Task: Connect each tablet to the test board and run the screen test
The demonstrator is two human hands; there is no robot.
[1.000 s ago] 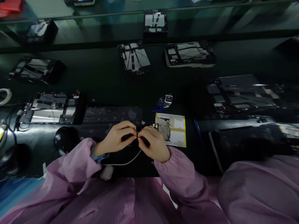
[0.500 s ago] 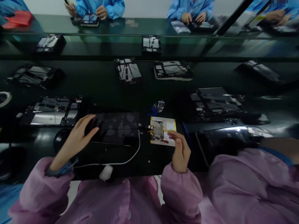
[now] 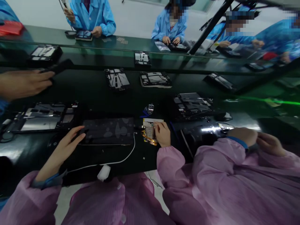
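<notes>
A dark display panel (image 3: pixel 110 131) with glossy patches lies flat in front of me. At its left end rests my left hand (image 3: pixel 67 142), open, with thumb and fingers apart on the panel's edge. A short ribbon connector joins the panel's right side to a small circuit board (image 3: pixel 148 131) on a white and yellow-edged backing. My right hand (image 3: pixel 163 134) is over the board's right part, its fingers bent and closed together; what they pinch is hidden. An orange flex cable (image 3: pixel 150 140) curves along the board's near edge. A white cable (image 3: pixel 122 161) runs from the panel's right side.
Opened tablet bodies lie at the left (image 3: pixel 39 117) and right (image 3: pixel 192 104), with several stacks behind. A shiny metal piece (image 3: pixel 150 108) sits beyond the board. A co-worker's hand (image 3: pixel 25 82) reaches in at left with a dark object. At right sits another person in a pink sleeve (image 3: pixel 217 153).
My right hand has moved onto the board and its fingers have closed. The orange flex cable now shows along the near edge. A co-worker's hand has appeared at left. The view has shifted.
</notes>
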